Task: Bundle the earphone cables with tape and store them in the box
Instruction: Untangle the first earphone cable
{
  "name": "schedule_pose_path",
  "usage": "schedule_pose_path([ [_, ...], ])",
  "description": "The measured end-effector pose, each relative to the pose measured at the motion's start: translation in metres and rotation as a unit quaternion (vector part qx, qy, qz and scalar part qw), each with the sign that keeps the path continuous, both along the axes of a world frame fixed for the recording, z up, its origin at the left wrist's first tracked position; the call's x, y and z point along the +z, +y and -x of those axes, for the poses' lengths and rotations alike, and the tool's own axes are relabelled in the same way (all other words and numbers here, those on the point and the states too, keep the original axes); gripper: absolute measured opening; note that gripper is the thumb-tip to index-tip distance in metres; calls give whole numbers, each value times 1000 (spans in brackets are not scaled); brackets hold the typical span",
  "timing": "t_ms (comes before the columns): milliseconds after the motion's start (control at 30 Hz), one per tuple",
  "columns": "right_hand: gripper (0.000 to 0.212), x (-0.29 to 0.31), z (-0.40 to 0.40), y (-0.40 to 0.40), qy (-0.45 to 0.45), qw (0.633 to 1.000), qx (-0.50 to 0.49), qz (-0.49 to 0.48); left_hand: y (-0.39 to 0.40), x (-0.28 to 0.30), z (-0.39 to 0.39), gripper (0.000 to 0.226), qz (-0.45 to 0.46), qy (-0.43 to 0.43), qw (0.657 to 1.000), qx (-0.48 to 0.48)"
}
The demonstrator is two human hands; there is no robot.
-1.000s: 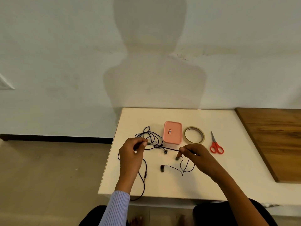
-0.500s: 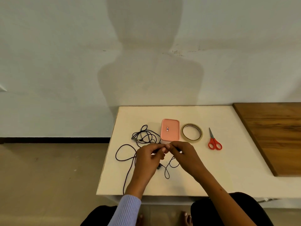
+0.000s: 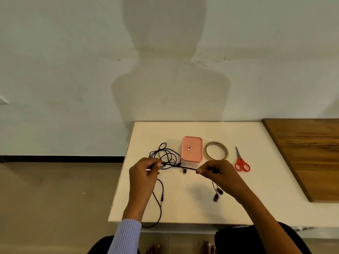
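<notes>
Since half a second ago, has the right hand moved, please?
Yes. The right hand has pulled rightward, from below the pink box to below the tape roll, stretching the earphone cable.

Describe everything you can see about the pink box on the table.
The pink box is a small rounded rectangular container, plastic by its look, with its lid closed and a small red and white label on top. It lies flat on the white table, between the tangled earphone cables and the tape roll. Neither hand touches it.
</notes>
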State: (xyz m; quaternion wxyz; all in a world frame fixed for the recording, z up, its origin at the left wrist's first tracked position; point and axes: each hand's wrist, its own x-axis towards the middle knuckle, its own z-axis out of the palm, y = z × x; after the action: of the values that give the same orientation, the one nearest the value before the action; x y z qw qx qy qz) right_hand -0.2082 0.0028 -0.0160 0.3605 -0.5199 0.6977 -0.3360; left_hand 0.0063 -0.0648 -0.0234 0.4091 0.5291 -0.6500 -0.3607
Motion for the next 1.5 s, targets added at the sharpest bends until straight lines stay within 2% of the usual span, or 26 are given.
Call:
schedule_pose_path([
  [200, 14, 1, -5, -2, 6, 1000, -10, 8, -1, -4, 1, 15, 3, -26, 999, 19],
  [300, 12, 0, -10, -4, 6, 999, -31, 20, -2, -9, 2, 25, 13, -54, 998, 18],
  [400, 11, -3, -18, -6, 16, 999, -40, 25, 6, -8, 13, 37, -3, -32, 999, -41],
  [500, 10, -4, -26, -8, 1, 999, -37, 30, 14, -7, 27, 28, -24, -7, 992, -124],
  [600, 13, -4, -30, -10, -10, 999, -35, 34, 16, -8, 35, 17, -28, -1, 988, -153],
  [800, 17, -1, -33, -8, -40, 998, -20, 43, 14, -6, 37, 9, -61, 11, 989, -136],
  [933, 10, 1, -24, -7, -38, 999, -18, 27, 8, -8, 27, 10, -10, -34, 994, -105],
  [1167, 10, 3, -4, -1, 8, 999, -53, 10, -1, -7, 9, 12, 17, -47, 999, -16],
  [1233, 8, 1, -1, -1, -12, 999, -48, 1, -2, -7, 5, 10, 18, -46, 999, -3],
  [1367, 9, -4, -2, -3, -67, 996, -54, -25, -3, -7, 4, 11, -4, -41, 999, -7],
  [1500, 12, -13, 1, -4, -46, 990, -127, -31, -4, -8, 3, 23, -53, -32, 996, -60],
])
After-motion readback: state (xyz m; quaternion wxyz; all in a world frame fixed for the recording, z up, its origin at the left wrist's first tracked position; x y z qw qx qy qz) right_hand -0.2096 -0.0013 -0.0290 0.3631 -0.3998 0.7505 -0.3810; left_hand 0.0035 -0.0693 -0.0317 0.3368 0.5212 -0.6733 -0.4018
